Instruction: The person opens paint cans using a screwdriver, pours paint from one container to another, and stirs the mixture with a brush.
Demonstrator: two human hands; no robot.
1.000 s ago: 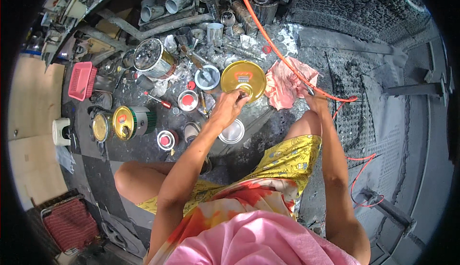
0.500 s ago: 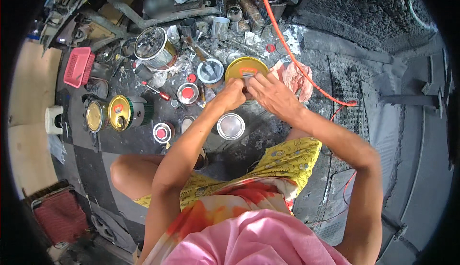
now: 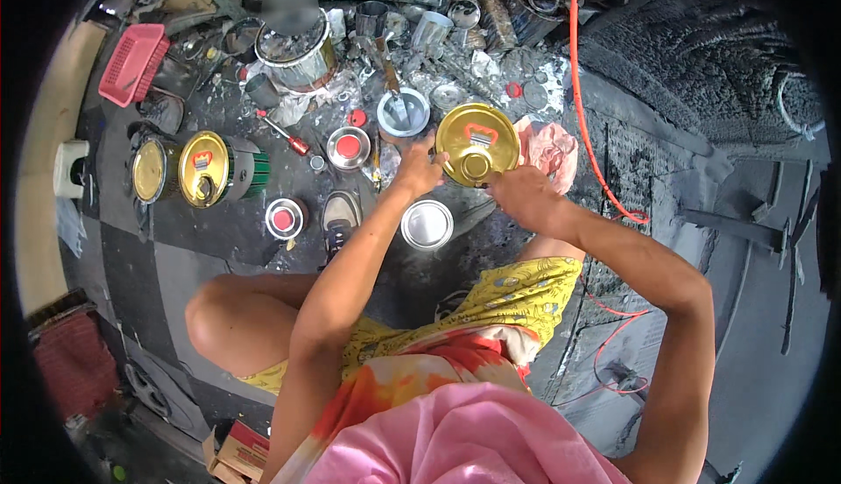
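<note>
A paint can (image 3: pixel 491 140) with a shiny gold top stands in front of me; a round cap near the edge closest to me shows on it. My left hand (image 3: pixel 422 169) is closed at the can's left edge, with its fingers curled at the rim. At the near right edge, my right hand (image 3: pixel 530 197) is closed with its fingertips on the rim. Just left of the can sits an open tin of grey paint (image 3: pixel 402 113) with a brush in it. A round silver tin (image 3: pixel 427 224) lies below my left hand.
Two gold-topped cans (image 3: pixel 203 169) lie at left. Red-capped tins (image 3: pixel 349 148), a red-handled screwdriver (image 3: pixel 296 144) and a large paint-stained bucket (image 3: pixel 296 55) are scattered about. Crumpled pink cloth (image 3: pixel 550 153) lies right of the can, near an orange hose (image 3: pixel 577 72).
My hands, earlier close together over the near part of the can's top, have moved apart to its left and near right edges. The round cap now shows. The whole view has shifted slightly.
</note>
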